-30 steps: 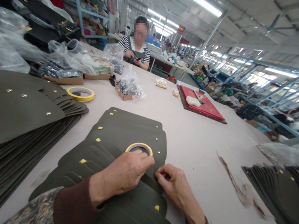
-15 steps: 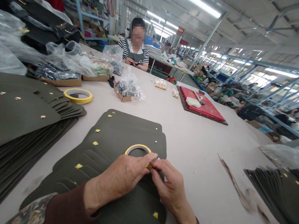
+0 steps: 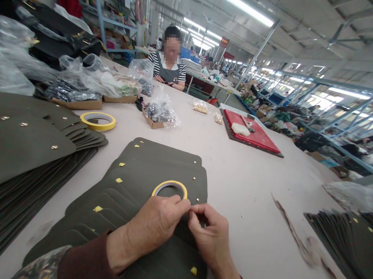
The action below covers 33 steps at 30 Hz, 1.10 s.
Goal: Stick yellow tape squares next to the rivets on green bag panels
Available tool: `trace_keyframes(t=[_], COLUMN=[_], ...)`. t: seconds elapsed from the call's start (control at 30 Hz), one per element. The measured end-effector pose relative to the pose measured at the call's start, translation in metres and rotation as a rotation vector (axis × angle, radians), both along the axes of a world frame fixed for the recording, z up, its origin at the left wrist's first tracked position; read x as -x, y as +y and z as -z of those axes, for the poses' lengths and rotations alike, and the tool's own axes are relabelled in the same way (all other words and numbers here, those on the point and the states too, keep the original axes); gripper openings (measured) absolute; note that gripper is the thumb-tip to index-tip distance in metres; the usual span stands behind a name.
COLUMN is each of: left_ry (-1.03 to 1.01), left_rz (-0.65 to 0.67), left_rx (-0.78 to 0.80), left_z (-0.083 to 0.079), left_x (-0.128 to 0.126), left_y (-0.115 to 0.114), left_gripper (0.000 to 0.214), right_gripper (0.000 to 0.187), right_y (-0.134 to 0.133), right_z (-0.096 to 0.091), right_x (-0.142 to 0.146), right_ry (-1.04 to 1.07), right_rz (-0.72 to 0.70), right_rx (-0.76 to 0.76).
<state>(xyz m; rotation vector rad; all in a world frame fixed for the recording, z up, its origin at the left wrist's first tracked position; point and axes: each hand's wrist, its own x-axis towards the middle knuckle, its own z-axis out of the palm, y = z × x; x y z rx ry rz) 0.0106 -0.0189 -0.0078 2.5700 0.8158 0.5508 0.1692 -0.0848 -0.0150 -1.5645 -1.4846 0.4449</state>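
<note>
My left hand (image 3: 157, 219) grips a roll of yellow tape (image 3: 171, 183), with its ring standing out above my fingers. Close beside it, my right hand (image 3: 211, 228) has thumb and forefinger pinched together, almost touching the left fingertips; whatever is in the pinch is too small to see. Below both hands lie overlapping dark green panels (image 3: 163, 169) with rounded corners. Small yellow tape pieces (image 3: 98, 209) stick to their left side, and little metal studs (image 3: 197, 199) show along the right edge.
Stacked green flaps with studs (image 3: 23, 147) fill the left. A second yellow tape roll (image 3: 97, 125) lies behind them. Further back are a small box of bagged parts (image 3: 158, 115) and a red board (image 3: 252, 128). More panels (image 3: 340, 243) lie at right. A person (image 3: 170, 63) sits opposite.
My left hand and the tape roll have shifted slightly left and the roll has turned a little. A small gap now shows between the two hands' fingertips.
</note>
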Motion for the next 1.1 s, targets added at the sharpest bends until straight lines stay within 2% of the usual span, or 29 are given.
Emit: trace_keyframes(t=[0.07, 0.13, 0.23, 0.3, 0.43, 0.63, 0.77, 0.87, 0.93, 1.1], left_ry=[-0.026, -0.068, -0.082, -0.023, 0.161, 0.254, 0.269, 0.271, 0.266, 0.249], left_rz=[0.028, 0.061, 0.102, 0.054, -0.056, -0.063, -0.053, -0.035, -0.035, -0.038], left_rx=[-0.067, -0.097, -0.120, -0.141, -0.125, -0.055, -0.039, -0.054, -0.067, -0.088], left_z=[-0.001, -0.002, -0.002, 0.000, 0.006, 0.004, 0.004, 0.007, 0.009, 0.011], left_x=[0.000, -0.001, -0.002, -0.003, -0.004, -0.006, -0.005, -0.004, -0.004, -0.004], left_y=[-0.002, -0.006, -0.010, -0.010, -0.004, -0.002, -0.004, -0.004, -0.004, -0.003], left_gripper=[0.017, 0.018, 0.016, 0.014, 0.009, 0.011, 0.011, 0.011, 0.011, 0.009], right_gripper=[0.014, 0.016, 0.024, 0.031, 0.039, 0.031, 0.027, 0.027, 0.027, 0.032], right_y=[0.002, 0.005, 0.013, 0.017, 0.023, 0.028, 0.031, 0.031, 0.029, 0.015], right_z=[0.000, 0.002, 0.005, 0.005, 0.005, 0.013, 0.014, 0.013, 0.013, 0.018], right_x=[0.001, -0.003, -0.021, -0.035, -0.047, -0.042, -0.038, -0.036, -0.036, -0.041], right_ry=[0.234, 0.421, 0.583, 0.619, 0.550, 0.306, 0.049, -0.057, -0.046, 0.166], right_rz=[0.040, 0.089, 0.174, 0.194, 0.161, 0.145, 0.144, 0.132, 0.144, 0.189], right_rx=[0.169, 0.267, 0.341, 0.380, 0.444, 0.481, 0.432, 0.385, 0.370, 0.369])
